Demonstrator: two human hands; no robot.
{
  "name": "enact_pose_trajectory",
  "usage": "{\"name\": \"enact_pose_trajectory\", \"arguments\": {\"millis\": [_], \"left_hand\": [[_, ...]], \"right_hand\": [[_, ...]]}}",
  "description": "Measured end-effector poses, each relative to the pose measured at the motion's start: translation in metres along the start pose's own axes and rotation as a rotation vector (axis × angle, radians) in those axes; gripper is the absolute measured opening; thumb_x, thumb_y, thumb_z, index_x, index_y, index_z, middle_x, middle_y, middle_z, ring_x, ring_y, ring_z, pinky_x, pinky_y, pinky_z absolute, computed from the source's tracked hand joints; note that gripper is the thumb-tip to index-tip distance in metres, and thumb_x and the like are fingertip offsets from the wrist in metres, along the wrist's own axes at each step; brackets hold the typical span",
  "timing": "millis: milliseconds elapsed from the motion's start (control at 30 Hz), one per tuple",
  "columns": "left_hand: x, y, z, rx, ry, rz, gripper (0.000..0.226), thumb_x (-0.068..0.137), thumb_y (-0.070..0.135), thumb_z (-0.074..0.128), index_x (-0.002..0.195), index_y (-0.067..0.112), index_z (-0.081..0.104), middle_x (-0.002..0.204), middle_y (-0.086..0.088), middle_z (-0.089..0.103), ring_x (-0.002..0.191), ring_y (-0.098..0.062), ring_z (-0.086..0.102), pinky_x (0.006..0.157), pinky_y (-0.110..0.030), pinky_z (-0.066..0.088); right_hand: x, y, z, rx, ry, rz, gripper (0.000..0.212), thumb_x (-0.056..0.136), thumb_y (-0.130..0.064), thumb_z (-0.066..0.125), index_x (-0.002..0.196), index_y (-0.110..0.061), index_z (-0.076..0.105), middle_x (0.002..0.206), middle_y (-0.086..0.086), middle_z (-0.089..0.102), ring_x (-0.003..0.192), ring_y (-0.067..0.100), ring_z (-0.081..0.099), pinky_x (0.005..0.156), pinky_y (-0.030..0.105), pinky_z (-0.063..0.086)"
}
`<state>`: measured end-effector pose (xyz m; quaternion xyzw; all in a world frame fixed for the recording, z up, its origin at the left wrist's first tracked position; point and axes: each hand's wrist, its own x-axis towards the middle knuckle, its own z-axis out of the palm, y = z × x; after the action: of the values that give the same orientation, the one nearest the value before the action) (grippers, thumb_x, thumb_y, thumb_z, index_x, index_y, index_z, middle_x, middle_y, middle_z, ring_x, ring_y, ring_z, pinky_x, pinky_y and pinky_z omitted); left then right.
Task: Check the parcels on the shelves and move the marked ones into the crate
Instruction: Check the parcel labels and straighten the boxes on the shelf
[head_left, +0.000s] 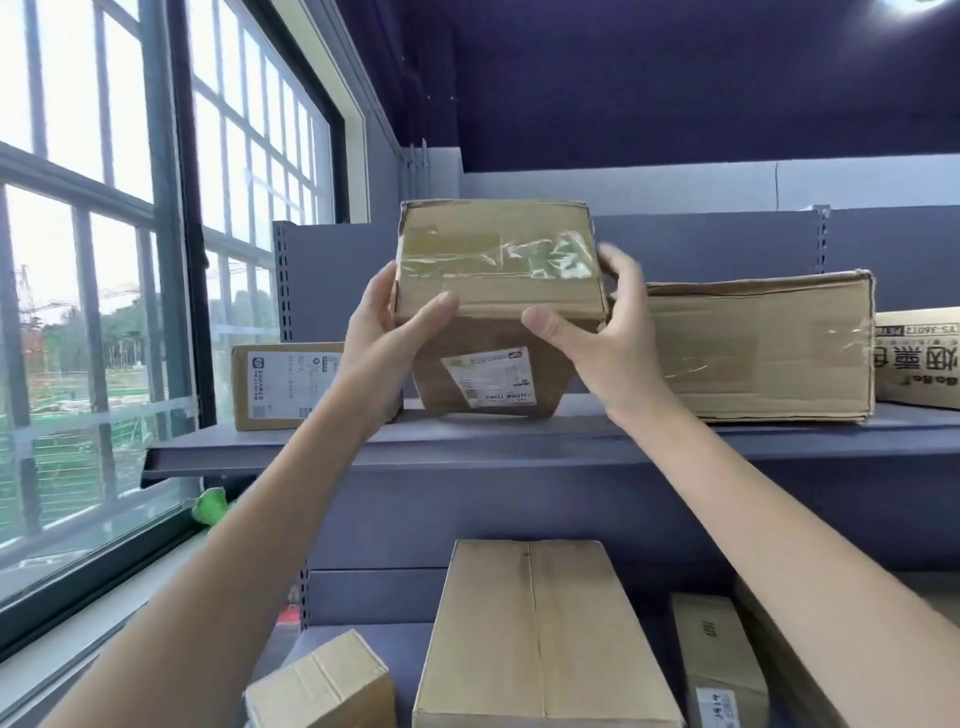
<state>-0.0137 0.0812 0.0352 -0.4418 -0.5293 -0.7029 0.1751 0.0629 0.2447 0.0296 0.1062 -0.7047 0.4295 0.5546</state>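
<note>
- The left hand and right hand each had a grip on one side of a brown taped cardboard parcel, thumbs on its front, fingers hidden behind.
- The parcel was tilted above the grey metal upper shelf; whether its lower edge touched could not be told.
- Its white shipping label was too blurred to read.
- A flat crumpled cardboard box lay just right.

left hand: raised, fingers curled | right hand: raised, fingers curled
</note>
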Motion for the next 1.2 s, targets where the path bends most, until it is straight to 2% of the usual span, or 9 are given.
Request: {"name": "enact_pose_trajectory", "arguments": {"millis": [100,300,467,567,667,767,900,1000,1200], "left_hand": [[-0.003,0.013,-0.006,0.028,-0.117,0.072,0.056,0.076,0.015,0.067,0.125,0.023,0.042,0.106,0.011,0.063,0.097,0.002,0.063,0.079,-0.015,0.050],[0.002,0.027,-0.007,0.177,-0.085,0.173,0.071,0.076,0.013,0.074,0.134,0.025,0.035,0.124,0.010,0.055,0.116,0.001,0.051,0.095,-0.025,0.046],[-0.003,0.014,-0.026,0.514,0.195,0.029,0.100,0.071,0.032,0.078,0.146,0.027,0.012,0.152,0.004,0.020,0.141,-0.017,0.015,0.115,-0.044,0.020],[-0.015,0.003,-0.034,0.385,0.213,-0.123,0.120,0.057,0.046,0.082,0.145,0.027,0.003,0.150,-0.003,0.025,0.134,-0.019,0.035,0.110,-0.043,0.031],[-0.028,0.002,-0.029,0.071,0.153,-0.265,0.073,0.078,0.022,0.073,0.134,0.014,0.027,0.119,-0.007,0.060,0.095,-0.011,0.062,0.070,-0.028,0.052],[-0.032,0.001,-0.033,0.032,0.192,-0.190,0.035,0.081,0.009,0.068,0.108,0.014,0.047,0.106,-0.008,0.064,0.095,-0.022,0.066,0.068,-0.028,0.057],[-0.028,0.009,-0.046,0.145,0.175,-0.085,0.029,0.079,0.009,0.070,0.095,0.024,0.051,0.091,-0.001,0.066,0.084,-0.021,0.067,0.067,-0.030,0.058],[-0.023,0.016,-0.050,0.228,0.183,-0.036,0.032,0.077,0.014,0.073,0.100,0.021,0.052,0.093,-0.004,0.068,0.085,-0.024,0.068,0.073,-0.038,0.057],[-0.019,0.004,-0.048,0.355,0.153,-0.073,0.035,0.079,0.021,0.072,0.100,0.019,0.044,0.088,0.003,0.064,0.084,-0.021,0.066,0.077,-0.045,0.055]], "right_hand": [[0.001,-0.018,-0.006,-0.166,-0.083,-0.118,0.095,0.067,-0.036,0.079,0.143,-0.026,0.024,0.148,-0.010,0.027,0.134,0.004,0.025,0.109,0.021,0.024],[-0.004,-0.036,-0.004,-0.188,0.150,-0.116,0.075,0.072,-0.021,0.077,0.137,-0.015,0.042,0.143,-0.001,0.043,0.131,0.010,0.039,0.109,0.024,0.032],[-0.011,-0.038,-0.012,0.199,0.366,0.114,0.054,0.075,-0.021,0.074,0.126,-0.020,0.056,0.106,-0.015,0.066,0.100,0.000,0.061,0.096,0.027,0.047],[-0.020,-0.031,-0.017,0.505,0.429,0.300,0.062,0.069,-0.033,0.077,0.124,-0.010,0.056,0.112,-0.003,0.067,0.105,0.013,0.063,0.098,0.042,0.047],[-0.032,-0.023,-0.016,0.504,0.348,0.420,0.040,0.074,-0.032,0.075,0.106,-0.017,0.056,0.110,0.002,0.066,0.106,0.022,0.062,0.095,0.050,0.047],[-0.041,-0.018,-0.019,0.223,0.187,0.466,0.045,0.073,-0.032,0.075,0.106,-0.018,0.047,0.118,0.005,0.059,0.107,0.020,0.057,0.095,0.040,0.046],[-0.048,-0.023,-0.027,0.014,0.030,0.350,0.063,0.077,-0.022,0.073,0.131,-0.017,0.042,0.120,-0.005,0.055,0.109,0.012,0.052,0.094,0.032,0.044],[-0.054,-0.025,-0.022,-0.032,-0.080,0.306,0.046,0.085,-0.016,0.065,0.127,-0.020,0.047,0.114,-0.005,0.059,0.109,0.017,0.056,0.095,0.040,0.047],[-0.051,-0.016,-0.014,-0.221,0.063,0.193,0.037,0.088,-0.016,0.060,0.124,-0.012,0.051,0.119,0.003,0.061,0.109,0.021,0.056,0.091,0.030,0.044]]}}
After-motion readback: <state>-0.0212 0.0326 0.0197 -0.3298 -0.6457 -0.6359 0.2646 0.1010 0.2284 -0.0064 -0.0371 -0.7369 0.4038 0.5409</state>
